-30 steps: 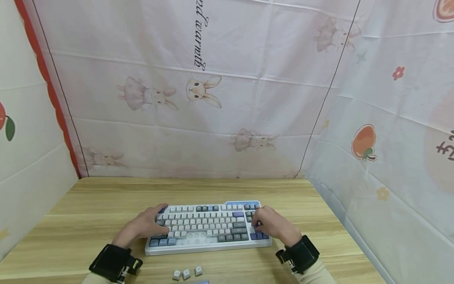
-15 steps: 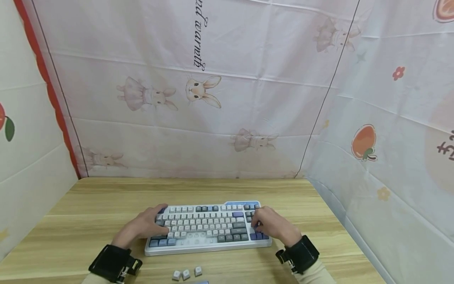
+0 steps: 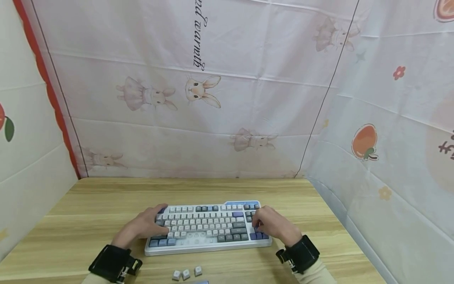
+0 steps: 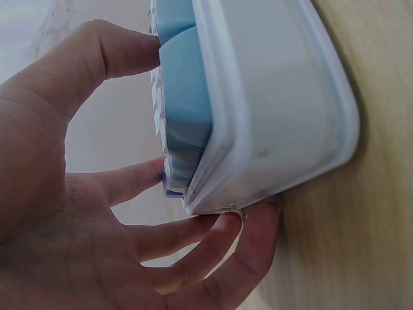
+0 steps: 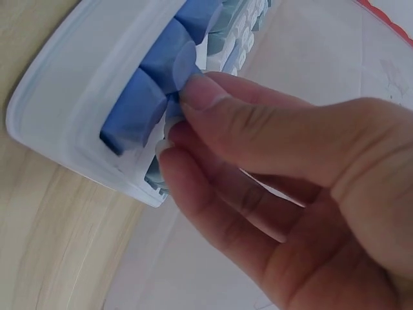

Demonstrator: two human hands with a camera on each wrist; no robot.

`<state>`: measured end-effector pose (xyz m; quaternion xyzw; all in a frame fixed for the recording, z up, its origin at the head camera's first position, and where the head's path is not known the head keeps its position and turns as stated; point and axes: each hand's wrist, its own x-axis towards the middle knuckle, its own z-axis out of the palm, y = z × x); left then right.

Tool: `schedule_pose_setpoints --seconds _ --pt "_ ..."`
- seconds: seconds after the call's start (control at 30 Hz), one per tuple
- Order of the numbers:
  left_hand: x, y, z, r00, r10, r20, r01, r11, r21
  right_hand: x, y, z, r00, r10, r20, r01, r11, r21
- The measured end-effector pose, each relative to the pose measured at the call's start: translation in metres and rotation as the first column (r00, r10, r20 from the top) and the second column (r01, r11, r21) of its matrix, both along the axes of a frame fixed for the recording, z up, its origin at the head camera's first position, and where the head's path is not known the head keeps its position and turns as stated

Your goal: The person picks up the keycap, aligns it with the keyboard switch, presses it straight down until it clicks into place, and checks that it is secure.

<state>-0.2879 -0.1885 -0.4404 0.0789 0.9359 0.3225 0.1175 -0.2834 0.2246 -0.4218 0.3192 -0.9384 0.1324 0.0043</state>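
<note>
A white mechanical keyboard [image 3: 209, 249] lies on the wooden table, with white, grey and blue keycaps. In its lower middle, a strip of the board shows without keycaps. My left hand [image 3: 142, 224] grips the keyboard's left end. In the left wrist view, the thumb lies on the blue-grey corner keys [image 4: 187, 90] while the other fingers reach along the side and far corner. At the right end, my right hand [image 3: 274, 225] pinches a blue keycap [image 5: 173, 111] between thumb and fingers, just behind the bottom row of blue arrow keys [image 5: 132, 106]. The fingers partly hide this keycap.
Several loose white keycaps [image 3: 186, 274] lie on the table in front of the keyboard. A bluish thing [image 3: 203, 282] is cut off at the bottom of the head view. Printed cloth [image 3: 227, 98] hangs behind the table and along both sides.
Both hands hold almost the same places on the keyboard. My right fingertips shift very slightly at the blue keycap.
</note>
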Motion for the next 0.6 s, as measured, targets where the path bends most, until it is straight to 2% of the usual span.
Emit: schedule_pose_setpoints --seconds 0.23,0.6 --pt "0.003 0.0014 0.0008 1.0 0.016 -0.005 -0.016 1.0 0.003 0.0008 0.0002 -0.0004 0.999 0.019 -0.049 -0.019 1.0 -0.003" --pt "0.0043 0.0014 0.0022 1.0 0.017 -0.011 -0.017 1.0 0.007 0.0009 0.0002 0.0003 0.999 0.012 -0.05 -0.013 1.0 -0.008"
